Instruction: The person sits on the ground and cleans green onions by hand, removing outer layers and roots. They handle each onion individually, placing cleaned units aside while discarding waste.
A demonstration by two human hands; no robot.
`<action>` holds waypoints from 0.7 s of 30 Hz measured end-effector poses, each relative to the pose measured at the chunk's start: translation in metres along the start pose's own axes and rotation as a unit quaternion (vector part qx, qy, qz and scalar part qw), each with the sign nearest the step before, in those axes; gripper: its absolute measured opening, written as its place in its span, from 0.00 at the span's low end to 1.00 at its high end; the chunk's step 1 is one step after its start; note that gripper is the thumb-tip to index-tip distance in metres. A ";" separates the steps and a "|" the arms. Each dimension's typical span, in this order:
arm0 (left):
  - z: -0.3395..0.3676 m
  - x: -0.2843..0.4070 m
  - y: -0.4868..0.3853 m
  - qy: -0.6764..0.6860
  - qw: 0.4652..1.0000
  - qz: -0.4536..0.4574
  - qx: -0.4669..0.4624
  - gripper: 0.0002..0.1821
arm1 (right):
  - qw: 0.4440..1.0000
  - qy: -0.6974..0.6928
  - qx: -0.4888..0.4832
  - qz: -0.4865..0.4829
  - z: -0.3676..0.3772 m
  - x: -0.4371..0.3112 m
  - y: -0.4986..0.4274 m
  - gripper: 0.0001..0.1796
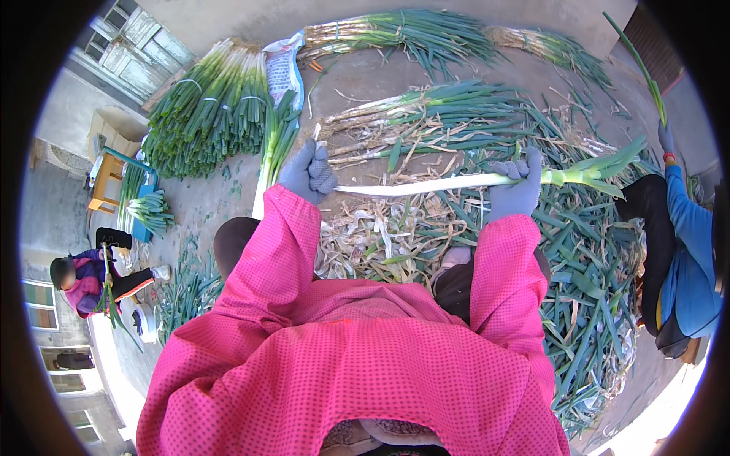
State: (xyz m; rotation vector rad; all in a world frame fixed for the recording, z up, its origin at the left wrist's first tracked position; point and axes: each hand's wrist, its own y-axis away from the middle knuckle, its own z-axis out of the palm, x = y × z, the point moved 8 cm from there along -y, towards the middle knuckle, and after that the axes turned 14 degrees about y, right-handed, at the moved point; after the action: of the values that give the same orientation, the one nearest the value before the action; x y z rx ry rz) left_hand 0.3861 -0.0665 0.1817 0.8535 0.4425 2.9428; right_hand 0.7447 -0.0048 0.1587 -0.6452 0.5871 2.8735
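Both my hands wear grey gloves. A long green onion (422, 186) with a white stem lies level across in front of me. My right hand (518, 181) is closed around it just below its green leaves, which stick out to the right. My left hand (309, 171) is at the root end, with its fingers curled and a pale strip or root poking up above them; whether the stem's tip is inside the fist is hard to tell. Beyond my hands lies a loose pile of untrimmed green onions (456, 114). Peeled leaves and dry husks (382, 239) cover the ground below.
Tied bundles of green onions (211, 108) stand at the upper left beside a printed sack (283, 68). More bundles (399, 31) lie along the wall. A co-worker in blue (690, 228) sits at the right, another person (85, 279) at the left. Cut leaves (587, 296) heap at my right.
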 end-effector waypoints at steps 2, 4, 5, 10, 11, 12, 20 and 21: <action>-0.014 0.032 0.004 0.011 0.999 0.045 0.011 0.18 | 0.999 -0.034 -0.018 0.009 0.000 -0.011 -0.002 0.13; -0.032 0.066 0.008 0.029 0.996 0.085 0.024 0.18 | 0.998 -0.055 -0.003 -0.007 -0.005 -0.020 -0.005 0.12; -0.042 0.081 0.009 0.044 0.993 0.101 0.038 0.18 | 0.998 -0.067 0.004 -0.011 -0.007 -0.022 -0.006 0.11; -0.078 0.145 0.012 0.035 0.982 0.178 0.050 0.18 | 0.999 -0.001 0.009 -0.034 -0.011 -0.032 -0.007 0.09; -0.078 0.156 0.014 0.025 0.981 0.191 0.029 0.18 | 0.997 -0.002 0.007 -0.073 -0.011 -0.043 -0.005 0.09; -0.091 0.177 0.025 0.037 0.966 0.240 0.092 0.18 | 0.996 -0.005 -0.019 -0.088 -0.007 -0.054 -0.004 0.09; -0.083 0.152 0.033 -0.027 0.974 0.209 0.084 0.18 | 0.986 0.024 -0.036 -0.159 0.004 -0.079 -0.002 0.04; -0.076 0.117 0.023 -0.096 0.983 0.144 0.062 0.17 | 0.986 0.024 -0.070 -0.151 0.010 -0.074 -0.001 0.06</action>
State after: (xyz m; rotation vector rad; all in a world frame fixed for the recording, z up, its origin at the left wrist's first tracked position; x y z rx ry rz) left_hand 0.2471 -0.0939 0.1874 1.3058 0.5362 3.0689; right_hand 0.8075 -0.0032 0.1992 -0.7531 0.2647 2.6347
